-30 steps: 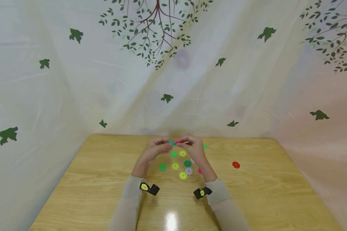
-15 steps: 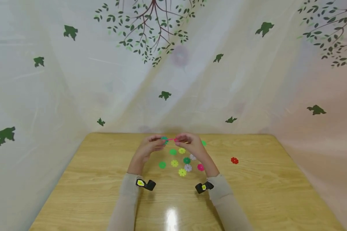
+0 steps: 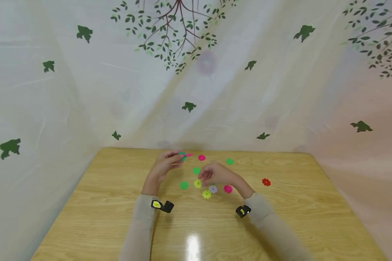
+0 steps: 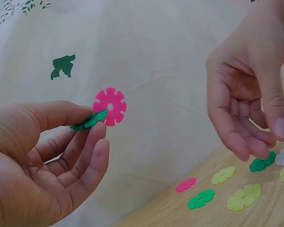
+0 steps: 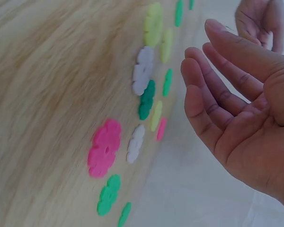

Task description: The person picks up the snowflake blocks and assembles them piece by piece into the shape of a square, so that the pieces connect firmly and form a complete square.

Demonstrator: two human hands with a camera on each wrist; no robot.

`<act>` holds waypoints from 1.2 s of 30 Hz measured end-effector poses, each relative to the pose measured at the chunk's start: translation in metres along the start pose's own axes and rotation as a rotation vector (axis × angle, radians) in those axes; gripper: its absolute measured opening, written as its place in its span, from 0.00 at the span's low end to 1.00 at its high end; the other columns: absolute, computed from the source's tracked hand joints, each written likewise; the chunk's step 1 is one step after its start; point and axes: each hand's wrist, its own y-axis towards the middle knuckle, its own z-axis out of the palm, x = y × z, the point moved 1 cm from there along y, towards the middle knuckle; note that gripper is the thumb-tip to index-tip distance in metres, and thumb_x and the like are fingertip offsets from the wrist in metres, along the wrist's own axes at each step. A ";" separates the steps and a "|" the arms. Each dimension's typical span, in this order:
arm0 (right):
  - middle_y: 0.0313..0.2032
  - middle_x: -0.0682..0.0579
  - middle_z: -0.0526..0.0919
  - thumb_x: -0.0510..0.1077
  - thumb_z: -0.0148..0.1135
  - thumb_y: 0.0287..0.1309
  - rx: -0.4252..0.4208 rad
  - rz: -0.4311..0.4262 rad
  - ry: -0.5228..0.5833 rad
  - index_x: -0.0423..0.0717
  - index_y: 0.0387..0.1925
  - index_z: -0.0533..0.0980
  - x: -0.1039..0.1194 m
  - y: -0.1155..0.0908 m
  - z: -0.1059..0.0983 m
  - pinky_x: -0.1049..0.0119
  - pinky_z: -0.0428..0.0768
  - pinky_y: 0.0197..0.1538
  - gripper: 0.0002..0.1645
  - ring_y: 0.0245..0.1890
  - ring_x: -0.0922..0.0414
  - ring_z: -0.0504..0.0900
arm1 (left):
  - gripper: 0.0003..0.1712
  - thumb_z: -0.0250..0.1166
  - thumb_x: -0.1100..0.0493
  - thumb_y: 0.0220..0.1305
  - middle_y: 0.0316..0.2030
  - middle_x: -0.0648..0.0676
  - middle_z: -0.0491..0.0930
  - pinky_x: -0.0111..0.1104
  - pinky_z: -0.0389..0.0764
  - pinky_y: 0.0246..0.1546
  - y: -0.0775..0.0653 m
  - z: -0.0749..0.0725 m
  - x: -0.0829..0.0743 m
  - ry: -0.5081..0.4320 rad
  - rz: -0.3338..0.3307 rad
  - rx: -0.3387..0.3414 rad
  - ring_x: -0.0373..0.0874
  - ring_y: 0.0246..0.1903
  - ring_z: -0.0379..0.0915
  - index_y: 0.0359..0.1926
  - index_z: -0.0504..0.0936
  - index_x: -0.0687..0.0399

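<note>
My left hand (image 3: 161,169) pinches a dark green notched flower disc (image 4: 89,120) between thumb and fingers, raised above the table. A pink notched disc (image 4: 110,105) stands joined to its edge at an angle. My right hand (image 3: 218,174) hangs over the loose discs with its fingers loosely bent. In the right wrist view, nothing lies between its fingers. Below it in the head view are a yellow disc (image 3: 197,183), another yellow disc (image 3: 207,194) and a lilac disc (image 3: 213,189). A dark green disc (image 5: 146,100) shows in the right wrist view.
On the wooden table (image 3: 101,210) lie several more discs: a pink one (image 3: 228,189) right of the cluster, another pink one (image 3: 201,157) at the back, light green ones (image 3: 184,185), and a red one (image 3: 266,182) farther right. A pale cloth (image 3: 143,108) hangs behind the table.
My right hand has let go of the pink disc in the left hand and come down toward the loose discs. My left hand has shifted left, keeping the joined pair.
</note>
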 end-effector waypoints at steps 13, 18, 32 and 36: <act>0.37 0.47 0.87 0.32 0.78 0.49 0.084 0.077 -0.169 0.38 0.39 0.83 0.002 -0.004 0.015 0.73 0.80 0.43 0.15 0.37 0.60 0.81 | 0.18 0.61 0.65 0.73 0.35 0.42 0.85 0.32 0.86 0.49 -0.001 -0.003 -0.007 -0.022 0.021 0.012 0.35 0.35 0.82 0.59 0.77 0.69; 0.37 0.49 0.87 0.31 0.79 0.47 0.095 0.095 -0.224 0.39 0.40 0.84 0.005 -0.003 0.025 0.73 0.79 0.42 0.16 0.38 0.58 0.80 | 0.13 0.62 0.66 0.72 0.35 0.42 0.85 0.32 0.86 0.48 -0.002 -0.001 -0.006 -0.036 0.029 0.025 0.35 0.36 0.83 0.55 0.79 0.66; 0.26 0.59 0.79 0.39 0.83 0.44 -0.004 0.223 -0.396 0.47 0.29 0.82 0.007 0.000 0.033 0.70 0.74 0.34 0.14 0.28 0.63 0.74 | 0.14 0.61 0.66 0.72 0.36 0.43 0.84 0.34 0.86 0.50 -0.003 0.008 0.001 -0.062 0.031 0.027 0.37 0.40 0.84 0.55 0.77 0.69; 0.26 0.58 0.79 0.37 0.82 0.45 0.002 0.220 -0.357 0.46 0.30 0.82 0.008 0.000 0.032 0.71 0.74 0.34 0.13 0.28 0.63 0.74 | 0.16 0.61 0.65 0.73 0.36 0.43 0.86 0.39 0.85 0.55 -0.003 0.008 0.002 -0.037 0.041 0.039 0.38 0.42 0.85 0.57 0.75 0.69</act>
